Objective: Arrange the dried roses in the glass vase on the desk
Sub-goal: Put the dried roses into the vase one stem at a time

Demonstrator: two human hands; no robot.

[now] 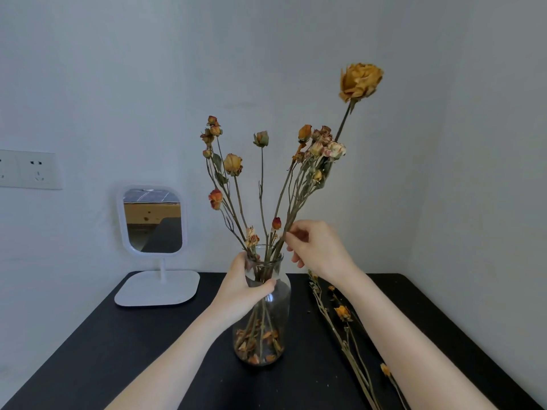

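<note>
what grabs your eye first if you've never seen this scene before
The big yellow dried rose jumps out first, towering at upper right above the smaller blooms. Below it at centre stands the glass vase on the black desk, the left hand gripping its neck while the right hand pinches stems just above the rim. A white mirror stands at left, and loose roses lie on the desk at right.

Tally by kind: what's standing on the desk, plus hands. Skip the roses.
Vase: 1
Mirror: 1
Hands: 2, left hand gripping the vase neck, right hand pinching a rose stem
Total: 4
</note>
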